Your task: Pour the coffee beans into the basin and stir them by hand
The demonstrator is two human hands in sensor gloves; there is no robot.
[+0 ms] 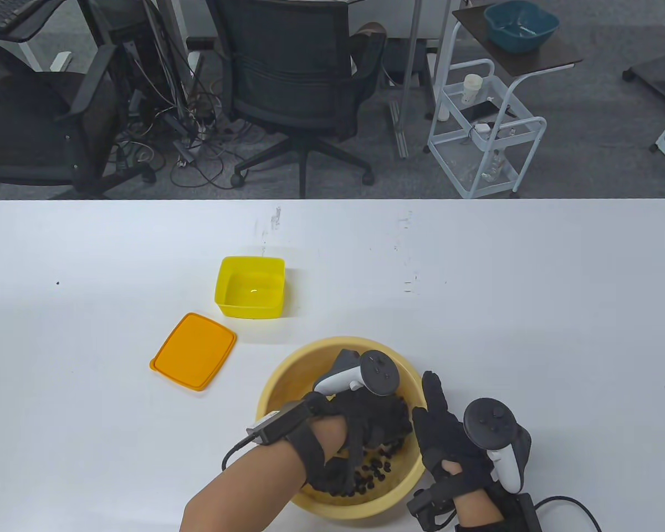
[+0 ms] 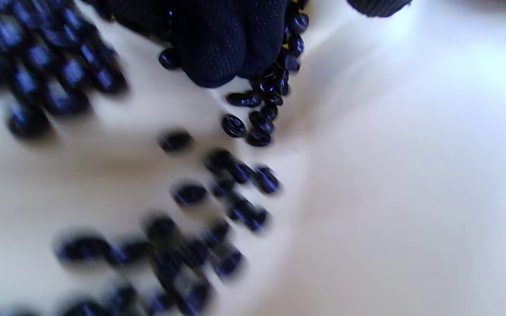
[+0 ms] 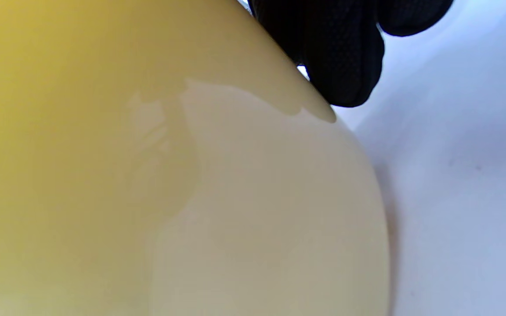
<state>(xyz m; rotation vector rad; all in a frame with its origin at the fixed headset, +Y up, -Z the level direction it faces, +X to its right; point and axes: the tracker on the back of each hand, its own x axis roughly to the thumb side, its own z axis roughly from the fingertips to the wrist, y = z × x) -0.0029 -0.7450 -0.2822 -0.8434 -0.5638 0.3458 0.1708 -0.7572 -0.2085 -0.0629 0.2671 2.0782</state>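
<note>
While left hand (image 1: 360, 426) rakes curled fingers through coffee beans (image 1: 374, 474) inside basin (image 1: 288, 377), right hand (image 1: 449, 438) lies flat-fingered against basin's outer wall; brisk stirring could flick beans over rim.

The white desk (image 1: 476, 288) is filling the lower part of the table view, its far edge running straight across. A yellow square container (image 1: 250, 286) is sitting open near the middle of it. Just in front and to the left, an orange lid (image 1: 193, 351) is lying flat, apart from the container. A pale yellow basin (image 1: 277, 382) is standing near the front edge, right of the lid. A few dark specks and faint scuff marks are showing on the surface.
</note>
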